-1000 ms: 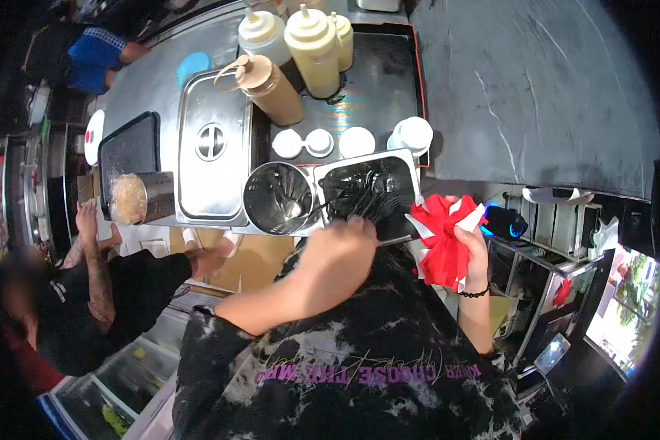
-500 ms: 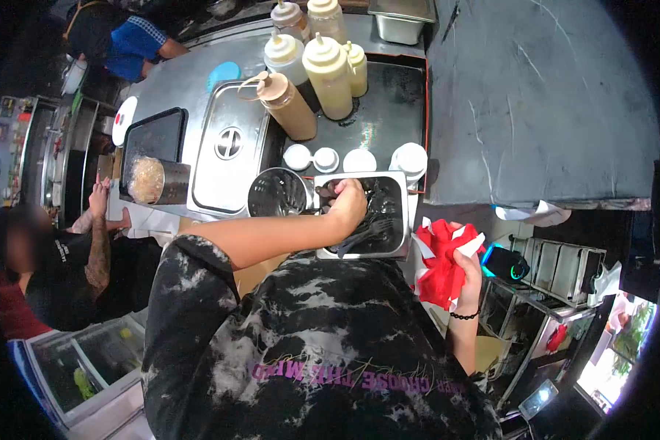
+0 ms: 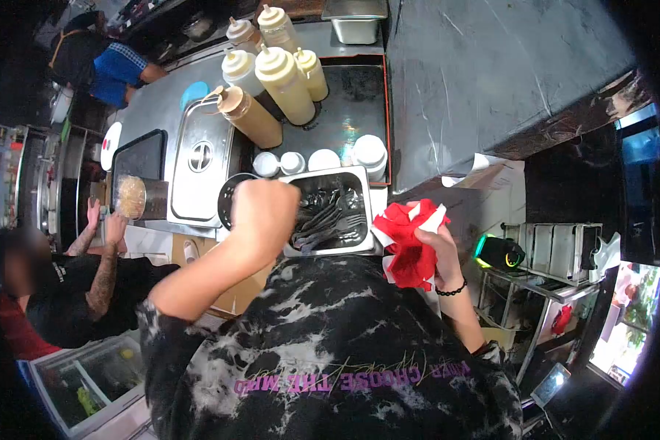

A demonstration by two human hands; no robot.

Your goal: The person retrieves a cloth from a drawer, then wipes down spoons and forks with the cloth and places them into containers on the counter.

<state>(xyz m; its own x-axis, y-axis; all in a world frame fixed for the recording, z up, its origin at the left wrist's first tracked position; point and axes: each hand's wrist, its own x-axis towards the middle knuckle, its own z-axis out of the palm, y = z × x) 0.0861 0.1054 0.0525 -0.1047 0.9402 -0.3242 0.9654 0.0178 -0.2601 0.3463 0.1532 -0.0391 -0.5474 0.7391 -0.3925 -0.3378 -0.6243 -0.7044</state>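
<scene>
My left hand [image 3: 262,214] is closed above the left rim of a steel pan [image 3: 366,213], partly over a round dark container [image 3: 225,198] beside it. What its fingers hold, if anything, is hidden under the hand. Black plastic forks [image 3: 337,220] and other black pieces lie jumbled in the pan. To the right of the pan, in the air, my right hand [image 3: 441,253] grips a bunch of red and white folded pieces [image 3: 407,246]. Whether they are cloth or paper I cannot tell.
Squeeze bottles [image 3: 286,88] and white lidded containers [image 3: 324,160] stand behind the pan. A lidded steel pan [image 3: 198,183] sits to the left. A co-worker [image 3: 73,286] is at the left, another person [image 3: 110,62] farther back. A grey counter [image 3: 477,81] runs along the right.
My left hand has come up out of the fork pan and moved left to the round container. My right hand still holds the red and white bunch. The view has shifted.
</scene>
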